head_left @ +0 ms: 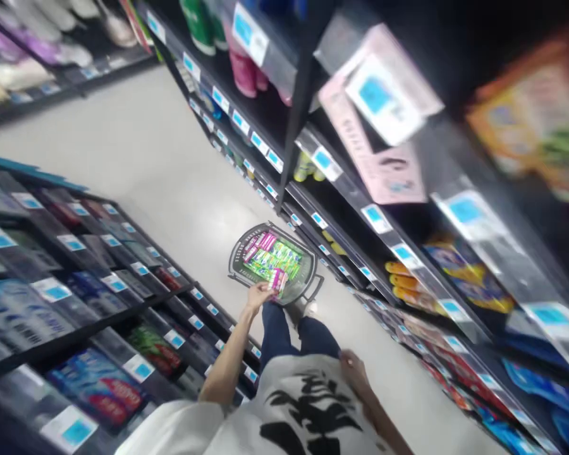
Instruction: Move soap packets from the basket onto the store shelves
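Observation:
Low over a dark grey shopping basket (313, 265) on the floor, my left hand (260, 293) is closed on a small pink and white packet (278, 282). Inside the basket lie several green and yellow packets (279, 256), with pink and white packets (260, 243) toward its far left side. The basket's handle sticks out at its right end. Beside my right hip hangs my right hand (352, 365), fingers curled near my shirt; whether anything is in it I cannot make out.
Shelves with boxed toothpaste (95, 385) rise close on my left. Taller shelves (374, 218) with price tags and bagged goods stand on my right. A pink card sign (393, 167) juts out from them. Pale floor (171, 164) runs ahead to a far shelf (66, 82).

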`<state>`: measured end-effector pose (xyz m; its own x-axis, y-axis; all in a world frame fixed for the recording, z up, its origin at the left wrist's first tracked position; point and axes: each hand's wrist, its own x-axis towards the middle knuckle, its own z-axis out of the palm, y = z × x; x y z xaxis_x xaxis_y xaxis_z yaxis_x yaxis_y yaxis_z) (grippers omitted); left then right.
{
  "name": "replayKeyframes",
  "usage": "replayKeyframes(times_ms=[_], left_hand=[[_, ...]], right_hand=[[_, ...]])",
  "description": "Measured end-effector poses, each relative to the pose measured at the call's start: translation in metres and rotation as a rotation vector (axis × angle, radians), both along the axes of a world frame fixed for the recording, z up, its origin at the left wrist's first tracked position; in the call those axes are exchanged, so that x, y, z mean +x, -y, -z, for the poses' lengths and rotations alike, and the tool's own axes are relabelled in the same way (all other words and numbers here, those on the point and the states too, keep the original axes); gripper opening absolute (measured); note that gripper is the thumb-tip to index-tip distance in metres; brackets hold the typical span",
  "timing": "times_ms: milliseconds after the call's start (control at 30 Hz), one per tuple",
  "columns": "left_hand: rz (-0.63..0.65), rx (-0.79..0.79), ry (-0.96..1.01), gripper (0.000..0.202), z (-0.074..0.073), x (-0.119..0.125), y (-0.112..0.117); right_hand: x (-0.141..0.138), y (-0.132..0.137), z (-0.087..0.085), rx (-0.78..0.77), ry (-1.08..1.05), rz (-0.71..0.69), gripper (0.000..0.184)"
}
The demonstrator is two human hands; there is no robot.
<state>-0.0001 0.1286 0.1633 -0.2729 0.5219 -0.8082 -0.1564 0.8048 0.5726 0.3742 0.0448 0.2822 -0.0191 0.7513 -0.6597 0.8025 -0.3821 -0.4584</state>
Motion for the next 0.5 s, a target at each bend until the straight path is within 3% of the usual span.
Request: replayKeyframes(times_ms=[100,167,233,367,500], left_hand=[[-0.104,0.148,0.151,0.06,-0.076,0.062,0.026],[-0.134,0.236,0.228,0.066,-0.115,0.108,0.045],[-0.154,0.317,0.318,0.069,-0.146,0.157,0.064],[-0.188,0.42,0.46,0.069,-0.187,0.243,0.094],[-0.163,0.439,0.44,0.072,-0.203,0.291,0.115]], right_hand=[[0.018,-0.013,0.005,0.055,-0.288,0.176,0.063],[0.018,-0.026,0.0,0.078,-0.516,0.253,0.07],[0.017,-0.035,-0.016,0.069,-0.697,0.224,0.073],[0.04,-0.028,-0.061,0.121,-0.891,0.151,0.058],[0.075,-0.003,-0.088,0.155,-0.959,0.205,0.057]])
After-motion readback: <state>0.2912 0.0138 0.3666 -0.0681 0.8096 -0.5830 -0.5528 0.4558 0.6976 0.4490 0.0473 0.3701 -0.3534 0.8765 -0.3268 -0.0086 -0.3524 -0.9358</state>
